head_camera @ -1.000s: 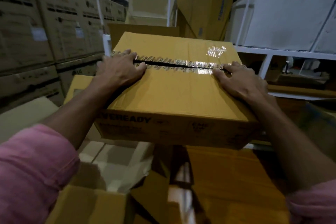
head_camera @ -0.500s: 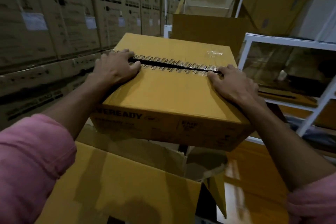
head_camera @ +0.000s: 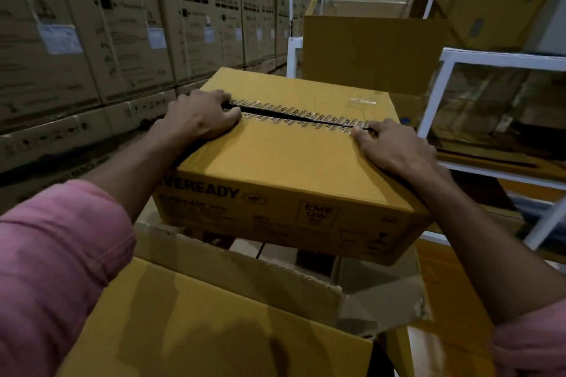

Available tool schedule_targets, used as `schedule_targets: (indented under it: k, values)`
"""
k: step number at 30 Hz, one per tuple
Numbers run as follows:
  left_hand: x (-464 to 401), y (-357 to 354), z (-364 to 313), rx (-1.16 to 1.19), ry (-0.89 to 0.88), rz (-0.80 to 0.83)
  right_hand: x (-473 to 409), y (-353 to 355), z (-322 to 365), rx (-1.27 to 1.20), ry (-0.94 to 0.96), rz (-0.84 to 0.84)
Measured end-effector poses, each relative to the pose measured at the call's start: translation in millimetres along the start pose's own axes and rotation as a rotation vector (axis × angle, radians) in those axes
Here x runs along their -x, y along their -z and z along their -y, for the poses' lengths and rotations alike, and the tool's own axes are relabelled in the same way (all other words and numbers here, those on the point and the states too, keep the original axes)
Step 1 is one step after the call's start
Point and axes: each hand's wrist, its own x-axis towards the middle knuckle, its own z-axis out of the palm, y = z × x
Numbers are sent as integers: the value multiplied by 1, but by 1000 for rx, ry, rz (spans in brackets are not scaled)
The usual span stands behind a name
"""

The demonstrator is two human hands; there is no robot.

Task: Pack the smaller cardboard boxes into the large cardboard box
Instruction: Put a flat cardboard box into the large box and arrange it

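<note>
Gripping a small cardboard box (head_camera: pixel 294 159) from above, both hands hold it in the air over the open top of a large cardboard box (head_camera: pixel 214 324). The left hand (head_camera: pixel 200 119) lies on the small box's top near its left edge, with the fingers curled down into the dark slit (head_camera: pixel 306 119) between the two top flaps. The right hand (head_camera: pixel 395 147) does the same at the right end of that slit, its fingertips hooked into the gap and its palm flat on the near flap. Clear printed tape (head_camera: pixel 294 113) runs along both sides of the slit, cut through the middle. The small box is tilted slightly, its near side facing the camera with "EVEREADY" printed in black. The large box sits below and nearer, its front flap (head_camera: pixel 239 272) standing up with a torn upper edge, and its inside mostly hidden in shadow beneath the held box. Pink sleeves (head_camera: pixel 55 269) cover both upper arms. Stacked brown cartons (head_camera: pixel 107 34) with LG print line the left side, and a white metal rack (head_camera: pixel 444 82) stands on the right.
</note>
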Motion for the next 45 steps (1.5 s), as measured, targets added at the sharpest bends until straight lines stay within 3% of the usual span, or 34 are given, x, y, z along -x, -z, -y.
schedule_targets:
  k: [14, 21, 27, 33, 45]
  values:
    - [-20, -119, 65, 8, -204, 132, 25, -111, 31, 52, -141, 95]
    - [-20, -178, 103, 17, -245, 560, 51, -167, 36, 71, -166, 162]
    - [-29, -177, 106, -23, -308, 765, 60, -178, 31, 107, -162, 250]
    - [-25, -181, 104, -48, -322, 852, 66, -181, 20, 98, -147, 319]
    - [-28, -183, 106, -127, -346, 880, 62, -180, 7, 95, -84, 285]
